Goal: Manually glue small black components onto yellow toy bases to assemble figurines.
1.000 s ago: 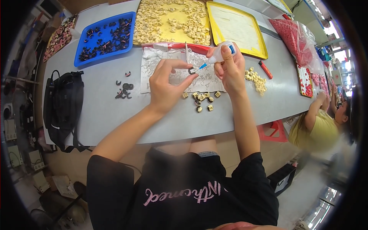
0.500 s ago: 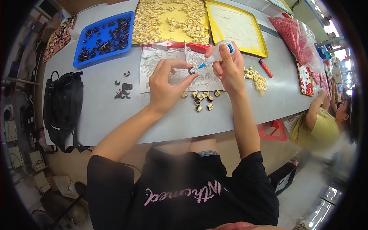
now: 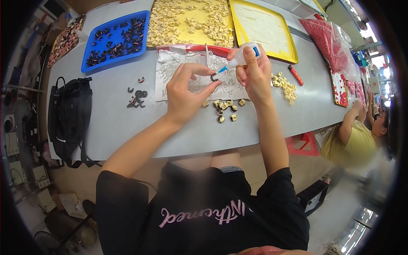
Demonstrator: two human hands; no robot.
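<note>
Between the thumb and fingertips of my left hand [image 3: 183,90] is a small black C-shaped piece [image 3: 213,78], its opening facing right. My right hand [image 3: 256,74] grips a white squeeze glue bottle [image 3: 241,57], tilted down to the left. The bottle's blue nozzle [image 3: 222,69] is at the upper end of the C-shaped piece; I cannot tell if they touch. Under both hands lies a glue-stained white sheet [image 3: 168,87]. Just in front of it sit several cream-and-black joined pieces [image 3: 221,107]. Loose black pieces [image 3: 137,101] lie left of my left hand.
A blue tray [image 3: 85,55] of black pieces stands at the far left, beside a yellow tray [image 3: 187,21] of cream pieces. Another yellow tray [image 3: 293,53], a cream pile [image 3: 284,87] and a red cutter [image 3: 295,75] are rightward. A black bag [image 3: 72,119] lies left; a person [image 3: 346,142] sits right.
The nozzle has shifted slightly up and left, to the upper end of the C-shaped piece. My left hand has barely moved and keeps its pinch.
</note>
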